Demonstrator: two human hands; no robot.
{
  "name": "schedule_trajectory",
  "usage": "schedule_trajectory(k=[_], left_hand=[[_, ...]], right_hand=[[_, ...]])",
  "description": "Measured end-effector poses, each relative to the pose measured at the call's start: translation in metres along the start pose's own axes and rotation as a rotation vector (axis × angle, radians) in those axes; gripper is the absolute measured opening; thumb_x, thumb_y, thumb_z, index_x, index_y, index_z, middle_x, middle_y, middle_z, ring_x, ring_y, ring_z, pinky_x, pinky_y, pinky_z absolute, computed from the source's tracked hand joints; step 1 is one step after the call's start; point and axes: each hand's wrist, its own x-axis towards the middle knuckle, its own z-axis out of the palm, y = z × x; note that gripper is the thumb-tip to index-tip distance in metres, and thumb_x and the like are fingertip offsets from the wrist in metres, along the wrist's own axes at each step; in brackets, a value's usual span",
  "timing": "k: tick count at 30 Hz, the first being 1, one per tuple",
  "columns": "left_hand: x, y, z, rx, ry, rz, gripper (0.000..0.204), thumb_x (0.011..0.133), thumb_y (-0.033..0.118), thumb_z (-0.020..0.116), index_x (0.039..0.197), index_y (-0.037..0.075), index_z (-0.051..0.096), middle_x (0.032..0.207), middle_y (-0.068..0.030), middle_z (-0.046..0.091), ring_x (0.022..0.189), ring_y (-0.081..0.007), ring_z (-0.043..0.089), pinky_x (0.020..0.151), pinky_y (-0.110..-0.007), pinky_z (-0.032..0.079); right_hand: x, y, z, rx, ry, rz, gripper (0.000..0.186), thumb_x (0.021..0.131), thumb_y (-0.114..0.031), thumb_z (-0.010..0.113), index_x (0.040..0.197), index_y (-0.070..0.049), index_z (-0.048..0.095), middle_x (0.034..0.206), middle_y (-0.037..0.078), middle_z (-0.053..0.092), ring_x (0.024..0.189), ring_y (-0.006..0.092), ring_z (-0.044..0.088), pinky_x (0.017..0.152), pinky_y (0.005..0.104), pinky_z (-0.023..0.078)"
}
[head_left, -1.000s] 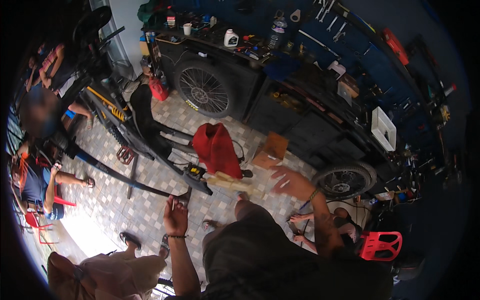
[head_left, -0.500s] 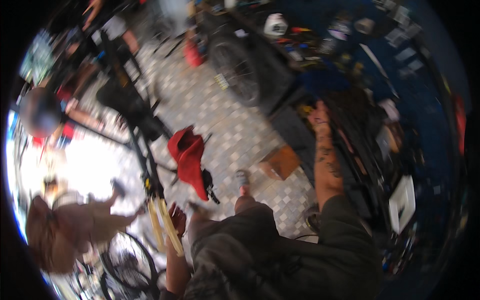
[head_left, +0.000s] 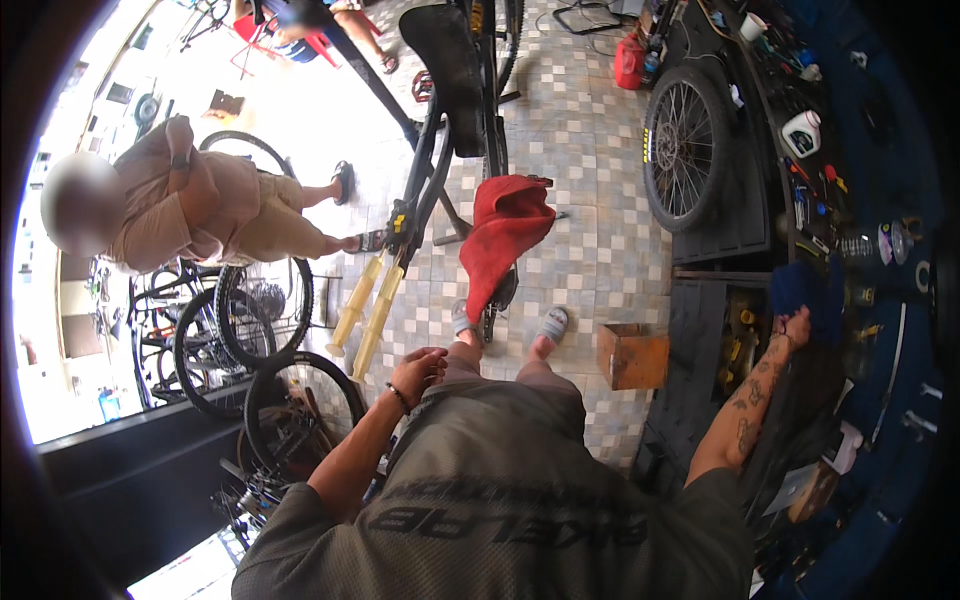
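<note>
My left hand hangs in front of my body, fingers loosely bent and apart, with nothing visible in it. Up and left of it, two parallel pale yellow tubes stick out from the dark lower end of a bicycle frame. Off to the right, my right hand reaches to the workbench, its fingers on a bunched dark blue cloth; they look closed on its near edge. A red cloth drapes over part of the bike ahead of me, hiding what lies under it.
A loose wheel leans against the black workbench. An orange-brown box rests on the tiled floor by my feet. Another person stands at the left with folded arms, near several bicycles. A white bottle and tools lie on the bench.
My view has swung, and the blur is gone. My left hand now shows apart from the yellow tubes. My right arm still extends to the bench, the hand now at the blue cloth.
</note>
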Motion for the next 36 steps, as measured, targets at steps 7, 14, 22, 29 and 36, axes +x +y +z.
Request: schedule_trajectory(k=[7, 14, 22, 29, 36], left_hand=[[-0.008, 0.01, 0.081, 0.927, -0.268, 0.553, 0.033, 0.105, 0.029, 0.07, 0.125, 0.002, 0.074, 0.104, -0.0086, 0.077, 0.097, -0.0202, 0.074, 0.082, -0.032, 0.059], [-0.128, 0.119, 0.285, 0.712, -0.691, 1.069, 0.051, 0.101, 0.032, 0.076, 0.14, 0.001, 0.063, 0.127, -0.0195, 0.07, 0.111, -0.0367, 0.072, 0.093, -0.044, 0.058], [-0.175, 0.147, 0.349, 0.544, -1.012, 1.05, 0.065, 0.1, 0.055, 0.07, 0.118, -0.007, 0.062, 0.101, -0.0262, 0.064, 0.094, -0.0415, 0.068, 0.08, -0.047, 0.051], [-0.12, 0.105, 0.272, 0.473, -0.486, 1.154, 0.05, 0.093, 0.026, 0.086, 0.128, -0.003, 0.063, 0.103, -0.0126, 0.073, 0.098, -0.023, 0.072, 0.091, -0.037, 0.057], [-0.103, 0.066, 0.131, 0.658, -0.065, 1.031, 0.02, 0.095, 0.009, 0.079, 0.107, -0.001, 0.066, 0.097, -0.0096, 0.071, 0.098, -0.0211, 0.07, 0.086, -0.038, 0.054]], right_hand=[[-0.071, -0.154, -0.075, -0.289, 0.281, -1.264, 0.043, 0.1, -0.036, 0.072, 0.09, 0.006, 0.074, 0.088, 0.023, 0.072, 0.087, 0.0358, 0.068, 0.08, 0.0437, 0.052], [-0.349, -0.219, -0.131, -0.223, 0.191, -2.101, 0.036, 0.106, -0.013, 0.065, 0.139, -0.001, 0.058, 0.123, 0.025, 0.066, 0.106, 0.0401, 0.071, 0.084, 0.0472, 0.064], [-0.54, -0.083, -0.021, 0.374, -0.991, -0.462, 0.046, 0.111, -0.038, 0.059, 0.135, 0.001, 0.058, 0.124, 0.016, 0.064, 0.112, 0.0282, 0.066, 0.094, 0.0407, 0.058], [-0.549, -0.019, 0.042, 0.22, -1.129, -0.247, 0.04, 0.115, -0.037, 0.055, 0.122, 0.0, 0.068, 0.11, 0.005, 0.068, 0.103, 0.0112, 0.064, 0.094, 0.0283, 0.052], [-0.622, -0.019, 0.027, -0.66, -1.613, -0.538, 0.052, 0.109, -0.046, 0.061, 0.124, 0.002, 0.072, 0.093, 0.011, 0.074, 0.086, 0.0207, 0.07, 0.08, 0.0367, 0.055]])
